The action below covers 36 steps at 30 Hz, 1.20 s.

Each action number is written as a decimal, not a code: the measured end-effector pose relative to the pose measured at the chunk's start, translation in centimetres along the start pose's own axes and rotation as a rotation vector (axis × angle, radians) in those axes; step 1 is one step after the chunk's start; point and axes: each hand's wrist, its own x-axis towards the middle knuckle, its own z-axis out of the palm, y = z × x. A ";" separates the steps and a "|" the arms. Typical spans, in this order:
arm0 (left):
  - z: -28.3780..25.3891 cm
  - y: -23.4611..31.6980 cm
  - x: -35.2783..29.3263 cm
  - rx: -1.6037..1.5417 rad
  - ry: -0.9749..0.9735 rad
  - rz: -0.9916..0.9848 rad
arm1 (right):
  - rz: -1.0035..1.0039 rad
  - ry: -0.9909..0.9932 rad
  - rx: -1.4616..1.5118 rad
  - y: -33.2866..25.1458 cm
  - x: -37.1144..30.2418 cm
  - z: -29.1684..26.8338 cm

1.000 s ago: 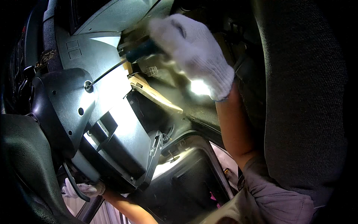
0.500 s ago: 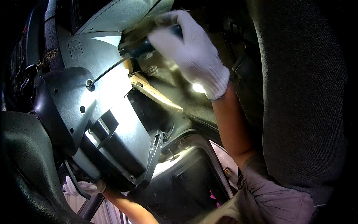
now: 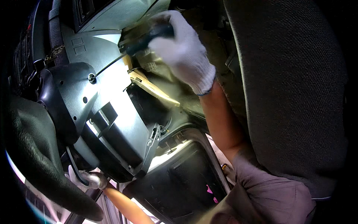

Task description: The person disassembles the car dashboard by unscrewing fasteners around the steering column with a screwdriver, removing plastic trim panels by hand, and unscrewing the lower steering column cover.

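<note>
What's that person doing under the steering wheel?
A person in white gloves is working on the grey cover under a car's steering wheel. The right hand holds a screwdriver by its dark handle, its thin shaft reaching a screw in the cover. The left hand grips low down beneath the column.

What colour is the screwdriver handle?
Dark blue-black, on the screwdriver handle in the gloved right hand; head view.

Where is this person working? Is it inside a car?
Most likely yes, low in the driver's footwell. The steering wheel curves at the left, the grey steering column cover sits beside it, and a dark fabric seat fills the right.
</note>
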 end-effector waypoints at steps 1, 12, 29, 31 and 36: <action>-1.0 0.5 0.0 -0.062 -0.049 -0.140 | -0.103 0.037 -0.033 0.3 0.1 -0.3; 2.1 25.1 -0.6 -1.411 -0.344 -0.636 | 0.062 0.040 -0.232 -0.9 0.0 -0.7; 21.4 22.8 11.5 -1.927 0.400 -2.044 | -0.097 0.140 -0.040 -1.9 0.4 -0.3; 22.1 22.9 11.7 -2.088 0.495 -2.067 | 0.010 0.044 -0.014 -2.3 0.8 -1.2; 22.5 23.4 11.6 -2.064 0.489 -1.977 | -0.082 0.142 -0.049 -1.1 1.2 0.3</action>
